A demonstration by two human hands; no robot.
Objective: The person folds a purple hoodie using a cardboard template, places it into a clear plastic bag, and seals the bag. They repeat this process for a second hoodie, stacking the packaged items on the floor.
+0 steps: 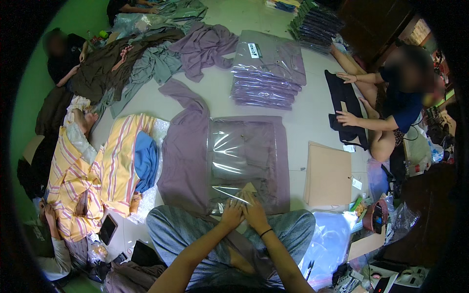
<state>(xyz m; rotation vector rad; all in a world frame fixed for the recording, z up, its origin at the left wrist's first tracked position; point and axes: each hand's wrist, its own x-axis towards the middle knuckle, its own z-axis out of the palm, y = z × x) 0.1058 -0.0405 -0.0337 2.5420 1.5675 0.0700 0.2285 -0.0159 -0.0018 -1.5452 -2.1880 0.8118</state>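
Note:
A mauve garment (184,161) lies spread on the floor before my crossed legs, one sleeve reaching away from me. Over its right part rests a clear plastic bag (225,155), shiny with reflections. At the bag's near edge my left hand (232,214) and my right hand (253,209) are close together, fingers bent on the plastic. A tan cardboard corner (250,187) shows just beyond my right fingertips; the rest of it is hidden. Part of a mauve cloth (250,249) hangs across my lap below my hands.
Beyond stands a stack of bagged mauve garments (267,73). To the right are cardboard sheets (328,173), clear plastic bags (325,239) and a person with a black garment (344,110). Yellow striped cloth (119,166) and a phone (108,229) lie left, near other people.

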